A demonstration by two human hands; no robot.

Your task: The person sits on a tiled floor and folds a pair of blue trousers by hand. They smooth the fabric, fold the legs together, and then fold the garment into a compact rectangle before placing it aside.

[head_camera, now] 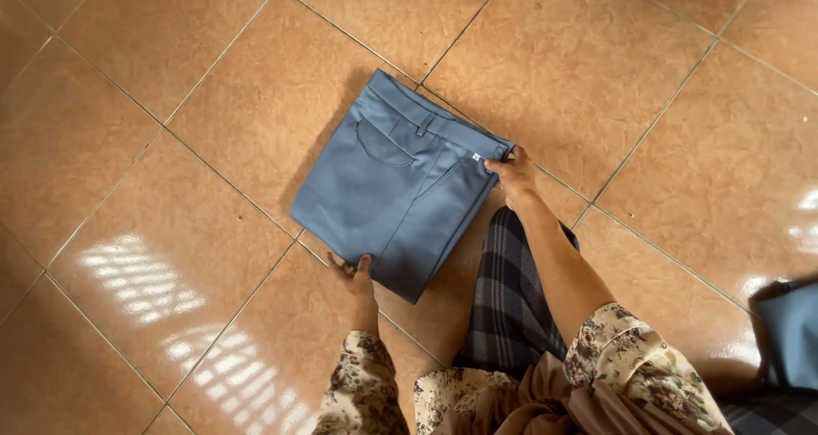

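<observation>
A pair of blue-grey trousers [388,188] lies folded into a compact rectangle on the tiled floor [136,145], waistband toward the far side, a back pocket showing. My left hand [360,277] grips the near folded edge, fingers tucked under the cloth. My right hand [511,175] pinches the right corner of the waistband. Both arms wear floral sleeves.
My knee in dark checked cloth [507,299] rests just right of the trousers. Another piece of blue cloth [788,333] lies at the right edge. Glossy orange-brown tiles surround the trousers on all sides.
</observation>
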